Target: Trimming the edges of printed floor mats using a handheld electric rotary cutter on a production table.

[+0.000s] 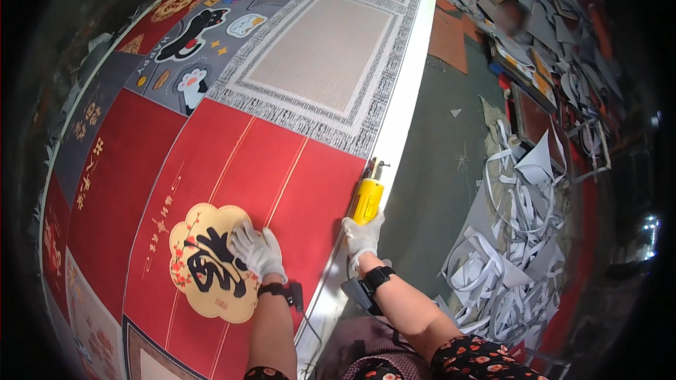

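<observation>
My gloved right hand [362, 237] grips the rear of a yellow handheld electric cutter [367, 200]. Its metal head points away from me, at the right edge of a printed sheet of red mats [320, 190]. My gloved left hand [257, 250] lies flat on the red mat, fingers stretched out, over the right part of a cream flower-shaped emblem [211, 299] with a large black character. Beyond the red mat, on the same sheet, a beige mat with a patterned grey border [320, 56] runs along the edge. The underside of the cutter's head is hidden.
A white table edge [408, 91] runs along the sheet's right side. Grey mats with cat drawings [186, 35] lie farther left. On the floor at right sits a heap of pale cut strips [486, 274], with piled offcuts [542, 14] behind. A cable hangs by my left wrist.
</observation>
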### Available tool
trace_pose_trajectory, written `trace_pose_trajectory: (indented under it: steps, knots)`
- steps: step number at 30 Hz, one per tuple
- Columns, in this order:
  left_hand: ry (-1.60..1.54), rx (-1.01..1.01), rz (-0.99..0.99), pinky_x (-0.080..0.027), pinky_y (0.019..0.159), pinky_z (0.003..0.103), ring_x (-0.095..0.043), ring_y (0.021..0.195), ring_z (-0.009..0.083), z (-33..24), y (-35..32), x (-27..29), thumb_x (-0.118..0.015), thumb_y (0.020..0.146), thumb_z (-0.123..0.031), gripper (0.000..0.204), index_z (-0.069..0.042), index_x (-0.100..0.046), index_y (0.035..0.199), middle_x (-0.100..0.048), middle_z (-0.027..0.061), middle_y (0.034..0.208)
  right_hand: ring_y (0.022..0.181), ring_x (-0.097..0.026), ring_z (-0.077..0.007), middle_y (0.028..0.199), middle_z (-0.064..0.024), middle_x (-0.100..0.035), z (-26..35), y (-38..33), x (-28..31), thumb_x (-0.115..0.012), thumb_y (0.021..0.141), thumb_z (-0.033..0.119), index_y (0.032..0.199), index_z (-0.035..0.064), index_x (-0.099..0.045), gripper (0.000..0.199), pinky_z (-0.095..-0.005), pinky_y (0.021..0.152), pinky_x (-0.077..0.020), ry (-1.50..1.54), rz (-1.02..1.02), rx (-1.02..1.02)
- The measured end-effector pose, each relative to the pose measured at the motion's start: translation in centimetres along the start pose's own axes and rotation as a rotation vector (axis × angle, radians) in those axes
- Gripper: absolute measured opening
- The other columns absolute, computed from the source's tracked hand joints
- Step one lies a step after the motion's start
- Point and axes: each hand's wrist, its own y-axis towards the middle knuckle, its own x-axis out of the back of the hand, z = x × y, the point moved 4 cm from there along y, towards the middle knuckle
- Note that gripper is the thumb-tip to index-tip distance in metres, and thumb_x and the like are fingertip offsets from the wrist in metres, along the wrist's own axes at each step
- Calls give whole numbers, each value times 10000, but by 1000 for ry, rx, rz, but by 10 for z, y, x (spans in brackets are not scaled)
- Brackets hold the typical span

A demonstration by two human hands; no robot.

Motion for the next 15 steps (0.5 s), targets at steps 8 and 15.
trace_pose_trajectory:
  steps: [8,15]
  knots:
    - [86,124,-9,-235,1175,497,-313,1397,362,-4,-1,8,-631,893,-285,617,-148,-420,1457,-393,160,1492,908,-606,-232,1088,-131,-575,50,77,-7,-734,732,87,1380,23,-323,770,-336,818,-520,-49,-48,12]
    - [128,103,-44,-242,1180,490,-314,1399,359,-3,0,4,-674,849,-216,645,-119,-429,1437,-400,145,1483,895,-602,-228,1061,-125,-573,79,156,-16,-730,707,74,1349,14,-341,754,-339,814,-519,-31,-90,78]
